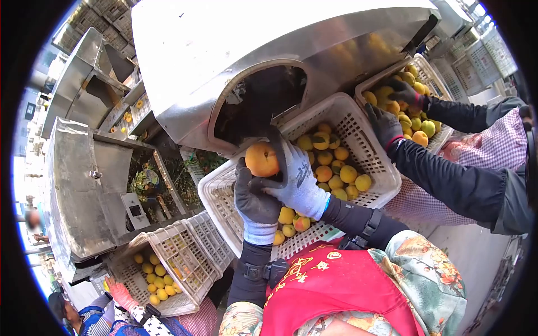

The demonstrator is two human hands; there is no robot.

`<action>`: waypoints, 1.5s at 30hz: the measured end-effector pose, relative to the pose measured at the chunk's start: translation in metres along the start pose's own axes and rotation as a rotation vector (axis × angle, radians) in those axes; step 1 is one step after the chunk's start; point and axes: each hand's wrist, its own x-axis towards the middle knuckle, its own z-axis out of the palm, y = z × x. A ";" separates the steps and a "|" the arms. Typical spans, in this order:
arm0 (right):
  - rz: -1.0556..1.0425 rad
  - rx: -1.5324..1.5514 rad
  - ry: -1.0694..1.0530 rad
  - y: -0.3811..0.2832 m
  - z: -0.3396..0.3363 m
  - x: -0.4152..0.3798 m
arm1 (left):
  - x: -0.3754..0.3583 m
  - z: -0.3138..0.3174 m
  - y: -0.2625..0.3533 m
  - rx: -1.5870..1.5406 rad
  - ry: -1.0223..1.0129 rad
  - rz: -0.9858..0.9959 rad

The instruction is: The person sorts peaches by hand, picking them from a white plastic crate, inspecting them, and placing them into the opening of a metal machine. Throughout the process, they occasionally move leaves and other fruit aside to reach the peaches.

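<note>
Between my two gloved hands, just in front of a dark opening in the metal machine, is an orange-yellow peach (261,159). My left hand (255,204), in a grey-and-black glove, curls around its lower left side. My right hand (297,176), in a glove with a pale blue back and dark fingers, closes on it from the right; some fingertips are hidden behind the fruit. Directly below both hands stands a white plastic crate (372,151) with slotted walls. Several yellow peaches (336,182) lie inside it.
The metal machine (185,73) with its dark opening (260,101) rises ahead. At right, a co-worker's gloved hands (392,112) reach into another crate (440,78) of peaches. Lower left, a person's pink glove (120,294) is beside a tilted crate (188,246) holding fruit.
</note>
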 end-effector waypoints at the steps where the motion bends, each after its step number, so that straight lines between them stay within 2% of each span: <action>1: -0.057 0.022 -0.011 0.004 -0.003 0.006 | 0.002 -0.010 -0.001 -0.055 -0.279 0.023; 2: -0.115 0.042 -0.022 0.010 -0.007 0.012 | 0.006 -0.006 0.001 -0.053 -0.276 0.021; 4: -0.150 0.045 -0.080 0.023 -0.012 0.023 | 0.013 0.009 0.006 -0.134 0.079 -0.181; 6: -0.253 -0.004 -0.097 0.023 -0.021 0.031 | 0.016 0.006 0.007 -0.042 0.052 -0.201; 8: -0.225 -0.096 -0.096 0.019 -0.023 0.031 | 0.021 0.002 0.003 0.104 -0.014 -0.156; 11: -0.179 -0.082 -0.076 0.028 -0.015 0.038 | 0.022 0.007 0.001 -0.076 0.027 -0.161; 12: -0.195 -0.058 -0.005 0.032 -0.010 0.041 | 0.021 0.003 0.002 -0.137 0.048 -0.150; 14: -0.206 -0.038 0.054 0.036 -0.004 0.048 | 0.022 -0.028 -0.003 -0.265 0.076 -0.168; 16: -0.228 -0.124 0.101 0.034 0.000 0.064 | 0.023 -0.064 -0.016 -0.024 -0.004 -0.149; 17: -0.231 -0.120 0.094 0.036 0.007 0.077 | 0.024 -0.085 -0.029 0.219 0.132 -0.157; 18: -0.304 -0.114 0.098 0.041 0.013 0.095 | 0.026 -0.117 -0.042 0.362 0.175 -0.221; 19: -0.369 -0.111 0.099 0.046 0.019 0.109 | 0.038 -0.131 -0.055 0.474 0.320 -0.321; 20: -0.347 -0.111 0.080 0.047 0.022 0.119 | 0.047 -0.142 -0.068 0.584 0.476 -0.442; 21: -0.433 -0.192 0.163 0.043 0.021 0.129 | 0.053 -0.159 -0.081 0.579 0.497 -0.476; 22: -0.524 -0.276 0.240 0.041 0.015 0.131 | 0.060 -0.176 -0.096 0.832 0.286 -0.464; 23: -0.495 -0.209 0.221 0.039 0.005 0.122 | 0.053 -0.189 -0.104 1.079 0.054 -0.453; 24: -0.483 -0.143 0.217 0.042 -0.009 0.119 | 0.050 -0.186 -0.112 1.074 0.053 -0.477; 25: -0.329 -0.062 0.215 0.038 -0.025 0.098 | 0.051 -0.179 -0.125 1.372 0.024 -0.565; 26: -0.354 -0.066 0.031 0.052 -0.042 0.083 | 0.051 -0.173 -0.137 1.673 -0.011 -0.648; 27: -0.384 -0.065 -0.155 0.069 -0.047 0.069 | 0.050 -0.177 -0.150 1.799 -0.026 -0.623; 28: -0.219 -0.105 -0.232 0.082 -0.035 0.052 | 0.056 -0.169 -0.154 1.792 -0.019 -0.621; 29: 0.055 -0.103 -0.203 0.123 -0.017 0.014 | 0.059 -0.157 -0.151 1.635 0.046 -0.689; 30: 0.312 -0.224 -0.344 0.154 -0.003 -0.005 | 0.063 -0.149 -0.152 1.477 0.102 -0.748; 31: 0.559 -0.346 -0.475 0.183 0.010 -0.014 | 0.064 -0.145 -0.160 1.433 0.237 -0.579; 32: 0.446 -0.505 -0.351 0.210 0.031 -0.039 | 0.074 -0.147 -0.163 1.434 0.233 -0.565; 33: 0.331 -0.657 -0.221 0.228 0.048 -0.057 | 0.084 -0.151 -0.166 1.676 0.164 -0.455; 34: 0.333 -0.653 -0.210 0.236 0.056 -0.056 | 0.090 -0.158 -0.167 1.918 0.087 -0.340; 35: 0.385 -0.614 -0.398 0.241 0.064 -0.056 | 0.095 -0.169 -0.167 1.927 0.082 -0.336; 36: 0.430 -0.573 -0.584 0.244 0.071 -0.051 | 0.101 -0.180 -0.165 1.802 0.012 -0.341; 37: 0.476 -0.646 -0.658 0.247 0.082 -0.043 | 0.107 -0.190 -0.161 1.680 -0.063 -0.345; 41: 0.500 -0.567 -0.619 0.255 0.078 -0.039 | 0.107 -0.201 -0.138 1.693 -0.026 -0.393; 43: 0.519 -0.468 -0.366 0.223 0.056 -0.035 | 0.102 -0.244 -0.135 1.172 -0.102 -0.436; 44: 0.535 -0.464 -0.381 0.208 0.044 -0.031 | 0.089 -0.228 -0.125 1.171 -0.093 -0.459; 45: 0.485 -0.500 -0.674 0.190 0.031 -0.011 | 0.081 -0.190 -0.101 0.642 0.040 -0.573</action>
